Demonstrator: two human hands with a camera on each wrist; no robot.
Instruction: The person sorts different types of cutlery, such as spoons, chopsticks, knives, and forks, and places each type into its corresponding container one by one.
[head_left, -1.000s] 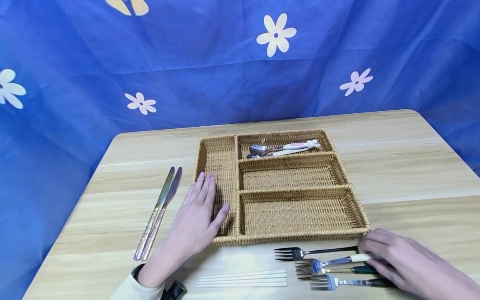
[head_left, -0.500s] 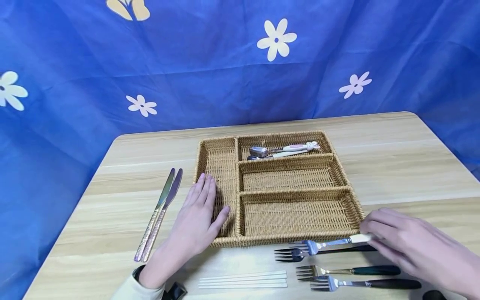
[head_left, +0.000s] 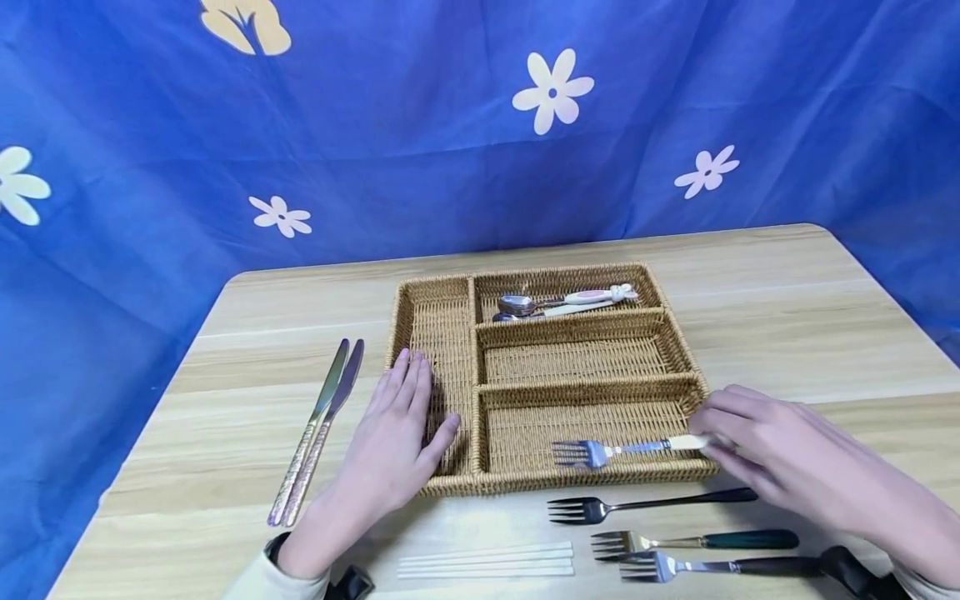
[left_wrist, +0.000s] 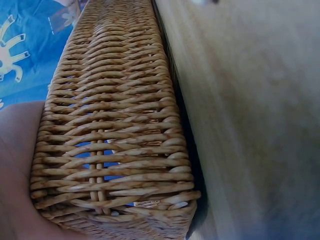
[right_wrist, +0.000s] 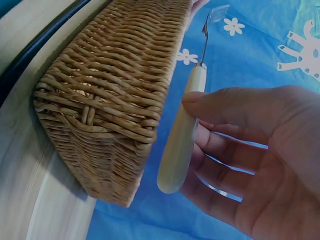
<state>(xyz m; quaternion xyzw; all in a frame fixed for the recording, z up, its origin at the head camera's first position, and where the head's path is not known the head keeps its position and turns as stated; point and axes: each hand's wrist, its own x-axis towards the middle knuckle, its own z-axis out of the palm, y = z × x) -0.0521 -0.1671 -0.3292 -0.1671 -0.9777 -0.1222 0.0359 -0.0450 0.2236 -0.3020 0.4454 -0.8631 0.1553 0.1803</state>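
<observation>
My right hand [head_left: 772, 442] pinches a white-handled fork [head_left: 626, 447] by its handle, between thumb and fingers. In the head view the fork's tines point left over the front compartment of the wicker tray [head_left: 600, 479]. The right wrist view shows the fork handle [right_wrist: 182, 135] raised beside the tray's corner. With fingers spread fairly straight, my left hand [head_left: 393, 433] rests on the tray's left edge, its fingertips over the long left compartment. Two spoons [head_left: 562, 302] with pale handles lie in the back compartment.
In front of the tray lie a black fork [head_left: 652, 505], a green-handled fork [head_left: 705, 541] and a dark-handled fork [head_left: 727, 567]. Several white chopsticks [head_left: 483, 561] are near the front edge. Two knives [head_left: 318, 433] lie left of the tray.
My right hand has lifted the white-handled fork from among the other forks and carried it up and away from me, over the tray's front rim. My left hand has stayed put.
</observation>
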